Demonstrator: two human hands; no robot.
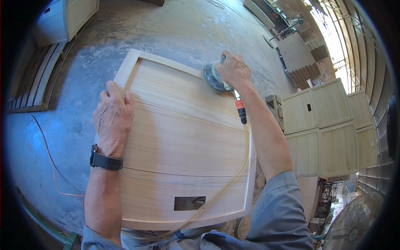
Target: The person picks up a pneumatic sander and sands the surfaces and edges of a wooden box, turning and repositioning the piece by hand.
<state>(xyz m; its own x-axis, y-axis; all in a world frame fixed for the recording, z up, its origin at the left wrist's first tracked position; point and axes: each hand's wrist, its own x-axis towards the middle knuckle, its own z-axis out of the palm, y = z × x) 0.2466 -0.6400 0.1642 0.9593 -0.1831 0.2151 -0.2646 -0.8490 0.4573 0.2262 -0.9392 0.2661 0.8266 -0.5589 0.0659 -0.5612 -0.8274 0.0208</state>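
Note:
A pale wooden panel (183,146) with a raised frame and a small rectangular cutout at its near end lies in front of me. My left hand (113,118) grips its left frame rail, thumb toward the inside; a dark watch is on that wrist. At the far right corner, my right hand (234,71) is closed over the top of a round air sander (212,78), which sits against the far rail. A red and black connector (241,110) joins the sander to a yellowish hose (239,168) that runs across the panel toward me. The sander's pad underside is hidden.
Stacked wooden cabinets (321,129) stand at the right, with a fan (354,225) nearer me. A wooden box (62,21) rests on a slatted stand (37,77) at far left. An orange cord (52,166) trails over the bluish concrete floor (66,133).

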